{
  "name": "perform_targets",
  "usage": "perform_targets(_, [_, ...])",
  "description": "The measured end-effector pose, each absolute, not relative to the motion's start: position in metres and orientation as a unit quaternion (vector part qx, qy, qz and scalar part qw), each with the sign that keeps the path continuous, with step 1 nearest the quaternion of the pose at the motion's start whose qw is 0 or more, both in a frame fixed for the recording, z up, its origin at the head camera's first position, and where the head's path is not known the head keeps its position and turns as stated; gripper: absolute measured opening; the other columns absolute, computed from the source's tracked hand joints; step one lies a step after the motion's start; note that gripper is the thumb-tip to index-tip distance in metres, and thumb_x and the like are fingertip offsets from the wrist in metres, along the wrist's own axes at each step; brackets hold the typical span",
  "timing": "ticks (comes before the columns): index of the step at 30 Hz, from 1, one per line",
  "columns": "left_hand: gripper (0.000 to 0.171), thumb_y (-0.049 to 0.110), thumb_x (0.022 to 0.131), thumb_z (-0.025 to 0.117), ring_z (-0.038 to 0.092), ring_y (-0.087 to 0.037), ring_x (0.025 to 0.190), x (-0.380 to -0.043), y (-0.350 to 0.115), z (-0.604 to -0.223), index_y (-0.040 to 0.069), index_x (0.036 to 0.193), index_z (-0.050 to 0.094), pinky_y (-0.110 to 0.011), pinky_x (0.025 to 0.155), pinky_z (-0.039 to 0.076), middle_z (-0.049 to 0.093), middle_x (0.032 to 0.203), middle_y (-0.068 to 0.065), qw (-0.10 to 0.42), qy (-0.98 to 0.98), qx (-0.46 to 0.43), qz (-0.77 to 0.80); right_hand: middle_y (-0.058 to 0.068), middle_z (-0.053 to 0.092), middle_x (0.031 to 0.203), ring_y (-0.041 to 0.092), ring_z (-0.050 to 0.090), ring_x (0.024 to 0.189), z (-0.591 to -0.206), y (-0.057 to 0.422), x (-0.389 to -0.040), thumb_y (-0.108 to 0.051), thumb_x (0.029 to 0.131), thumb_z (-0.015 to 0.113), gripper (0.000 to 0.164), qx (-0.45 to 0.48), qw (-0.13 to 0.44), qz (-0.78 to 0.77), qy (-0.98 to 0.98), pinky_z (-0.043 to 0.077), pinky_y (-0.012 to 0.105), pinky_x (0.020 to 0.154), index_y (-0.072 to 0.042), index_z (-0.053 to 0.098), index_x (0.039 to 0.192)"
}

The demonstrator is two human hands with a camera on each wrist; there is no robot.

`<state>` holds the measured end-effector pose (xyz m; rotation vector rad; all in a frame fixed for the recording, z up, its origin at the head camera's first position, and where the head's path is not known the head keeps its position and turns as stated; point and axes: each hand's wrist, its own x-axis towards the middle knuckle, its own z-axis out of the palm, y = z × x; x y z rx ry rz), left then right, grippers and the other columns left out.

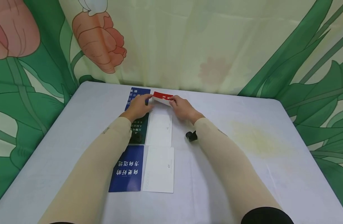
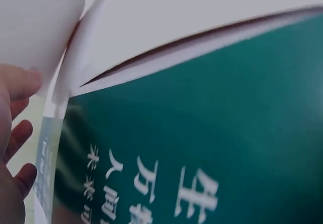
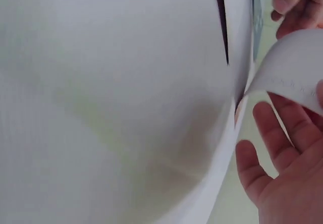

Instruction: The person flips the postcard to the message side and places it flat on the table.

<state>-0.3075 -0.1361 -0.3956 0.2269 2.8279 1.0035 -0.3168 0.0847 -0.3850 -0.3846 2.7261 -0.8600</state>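
i have the right hand [image 1: 183, 109] pinching the red card [image 1: 161, 95], bowed near the desk's [image 1: 244, 186] far edge; whether the left hand [image 1: 138, 107] grips its other end, i cannot tell. uneven release could skew it onto the white card [image 1: 159, 129].

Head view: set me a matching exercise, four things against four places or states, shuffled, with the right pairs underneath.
Column one
1. Red card
2. Green card
3. Lower white card
4. Black object

Column two
A. Directly right of the lower blue card
B. Against the right sleeve
C. Held up off the table
D. Between the upper blue card and the lower one

Pairs: 1-C, 2-D, 3-A, 4-B
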Motion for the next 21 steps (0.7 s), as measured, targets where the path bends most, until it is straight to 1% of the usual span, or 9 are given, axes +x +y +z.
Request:
perform_targets(3, [0.052, 0.021, 0.102, 0.06, 0.027, -0.034, 0.146, -0.308, -0.135, -0.399, 0.013, 0.151, 0.045, -0.058, 0.115, 0.025, 0.042, 0.155, -0.01, 0.059, 0.935, 0.061, 0.345, 0.007, 0.053, 0.141, 0.024, 0.047, 0.125, -0.383, 0.091, -0.314, -0.035, 0.108, 0.041, 0.043, -0.141, 0.116, -0.322, 0.929, 0.037, 0.04, 0.108, -0.012, 0.047, 0.144])
perform_targets(5, [0.045, 0.02, 0.103, 0.058, 0.033, -0.034, 0.143, -0.31, -0.134, -0.401, 0.011, 0.146, 0.051, -0.055, 0.114, 0.03, 0.046, 0.151, -0.012, 0.045, 0.935, 0.056, 0.348, 0.005, 0.056, 0.136, 0.023, 0.05, 0.122, -0.382, 0.094, -0.312, -0.037, 0.107, 0.043, 0.043, -0.147, 0.106, -0.342, 0.922, 0.039, 0.04, 0.106, -0.013, 0.05, 0.142])
perform_targets(7, [0.038, 0.019, 0.104, 0.057, 0.043, -0.034, 0.135, -0.31, -0.133, -0.403, 0.009, 0.14, 0.057, -0.051, 0.11, 0.037, 0.051, 0.146, -0.014, 0.029, 0.935, 0.055, 0.348, 0.004, 0.058, 0.134, 0.021, 0.051, 0.12, -0.382, 0.095, -0.312, -0.039, 0.106, 0.046, 0.044, -0.151, 0.099, -0.366, 0.913, 0.04, 0.039, 0.104, -0.013, 0.052, 0.141])
perform_targets(9, [0.031, 0.019, 0.104, 0.055, 0.048, -0.032, 0.125, -0.31, -0.133, -0.404, 0.009, 0.133, 0.061, -0.048, 0.106, 0.041, 0.056, 0.14, -0.015, 0.015, 0.938, 0.054, 0.342, 0.004, 0.059, 0.133, 0.021, 0.052, 0.118, -0.381, 0.095, -0.311, -0.039, 0.103, 0.049, 0.047, -0.156, 0.091, -0.392, 0.902, 0.041, 0.038, 0.102, -0.012, 0.051, 0.142])
perform_targets(11, [0.028, 0.017, 0.105, 0.054, 0.051, -0.032, 0.117, -0.31, -0.133, -0.404, 0.008, 0.13, 0.062, -0.046, 0.1, 0.044, 0.058, 0.136, -0.015, 0.011, 0.939, 0.055, 0.339, 0.004, 0.058, 0.135, 0.02, 0.054, 0.117, -0.381, 0.094, -0.311, -0.038, 0.1, 0.054, 0.051, -0.161, 0.087, -0.414, 0.892, 0.043, 0.037, 0.099, -0.011, 0.05, 0.144])
perform_targets(14, [0.027, 0.016, 0.105, 0.052, 0.052, -0.031, 0.113, -0.309, -0.134, -0.402, 0.008, 0.13, 0.06, -0.046, 0.096, 0.045, 0.059, 0.135, -0.015, 0.013, 0.939, 0.057, 0.338, 0.004, 0.056, 0.138, 0.02, 0.055, 0.116, -0.382, 0.093, -0.312, -0.037, 0.096, 0.062, 0.059, -0.163, 0.087, -0.43, 0.884, 0.046, 0.037, 0.094, -0.01, 0.048, 0.146])
perform_targets(16, [0.027, 0.016, 0.106, 0.051, 0.052, -0.03, 0.11, -0.307, -0.135, -0.399, 0.007, 0.13, 0.059, -0.045, 0.095, 0.046, 0.06, 0.132, -0.015, 0.013, 0.937, 0.059, 0.343, 0.004, 0.056, 0.138, 0.02, 0.056, 0.117, -0.384, 0.092, -0.314, -0.033, 0.095, 0.065, 0.06, -0.159, 0.085, -0.425, 0.887, 0.047, 0.036, 0.095, -0.009, 0.047, 0.147])
perform_targets(19, [0.024, 0.017, 0.106, 0.052, 0.055, -0.029, 0.102, -0.305, -0.135, -0.395, 0.005, 0.125, 0.059, -0.044, 0.09, 0.049, 0.062, 0.121, -0.015, -0.003, 0.931, 0.068, 0.36, 0.007, 0.061, 0.129, 0.022, 0.056, 0.116, -0.388, 0.092, -0.316, -0.022, 0.096, 0.063, 0.056, -0.152, 0.063, -0.407, 0.898, 0.044, 0.035, 0.099, -0.009, 0.045, 0.147])
perform_targets(21, [0.022, 0.017, 0.105, 0.052, 0.056, -0.029, 0.097, -0.304, -0.134, -0.393, 0.003, 0.12, 0.059, -0.042, 0.087, 0.049, 0.063, 0.113, -0.015, -0.019, 0.925, 0.075, 0.373, 0.009, 0.064, 0.12, 0.024, 0.058, 0.113, -0.389, 0.091, -0.318, -0.014, 0.097, 0.06, 0.051, -0.147, 0.035, -0.405, 0.902, 0.042, 0.035, 0.1, -0.007, 0.045, 0.145])
